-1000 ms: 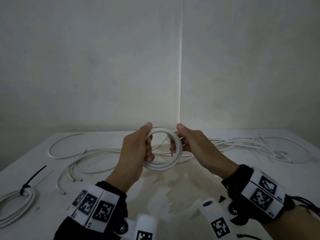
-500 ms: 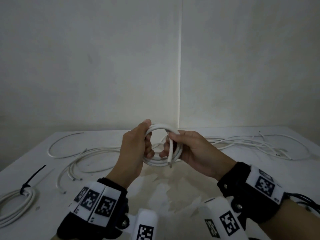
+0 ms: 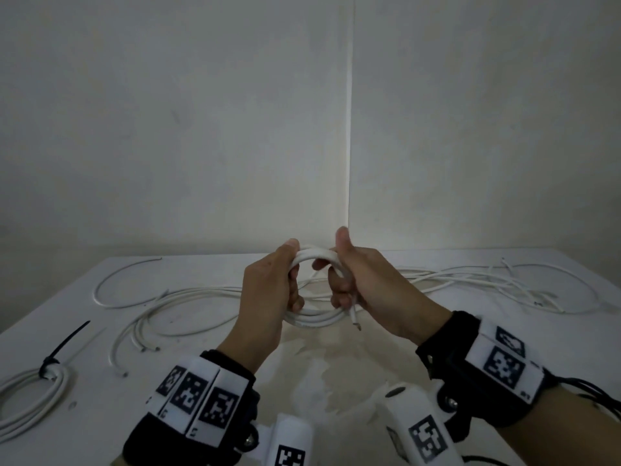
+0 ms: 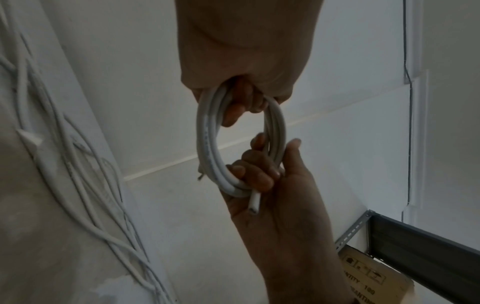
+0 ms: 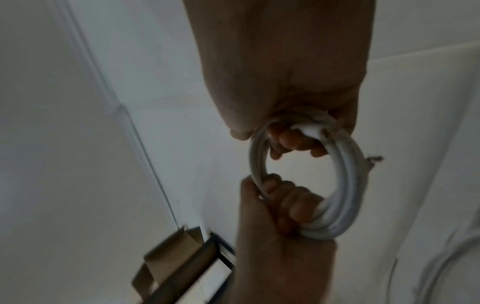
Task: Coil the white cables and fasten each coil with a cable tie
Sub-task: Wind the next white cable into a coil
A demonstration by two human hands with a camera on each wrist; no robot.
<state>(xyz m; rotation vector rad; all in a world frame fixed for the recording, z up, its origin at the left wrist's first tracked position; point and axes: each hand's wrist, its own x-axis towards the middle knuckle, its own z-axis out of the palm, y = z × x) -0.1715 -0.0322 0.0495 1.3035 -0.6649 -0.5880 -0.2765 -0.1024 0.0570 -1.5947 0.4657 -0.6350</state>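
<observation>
— Moved since a second ago? Right hand (image 3: 366,280) closer in on the coil (image 3: 314,319), thumb now raised above the top of the ring; cut end (image 3: 355,320) now poking down below the curled fingers instead of lying across the ring's front.

— And the left hand (image 3: 268,290)?

— Wrapped round the ring's left side, fingers curled through the middle, thumb laid over the top. Same grip seen from the right wrist camera: left hand (image 5: 280,226) closed on the lower arc of the coil (image 5: 345,185).

— Right hand's grip?

— Closed round the ring's right side, fingers threaded through the opening. From the left wrist camera: right hand (image 4: 272,195) pinching the strands, cut end (image 4: 253,205) sticking out past the fingers toward the palm.

— Position of the coil?

— Held between both hands, clear above the table (image 3: 336,364), upright-ish, thumbs nearly meeting at the top.

— Surroundings?

— Beyond the hands, loose white cables (image 3: 470,280) sprawled over the table, stretching to the right and to the left. Far to the left of the left hand, near the table edge, a finished coil (image 3: 33,395) cinched with a black cable tie (image 3: 60,348). Nothing lying between the hands and the body except the wrist rigs.

— Look of the held coil?

— Several turns of round white cable, bundled tight, small ring, one frayed end (image 5: 374,159) jutting out at the side.
</observation>
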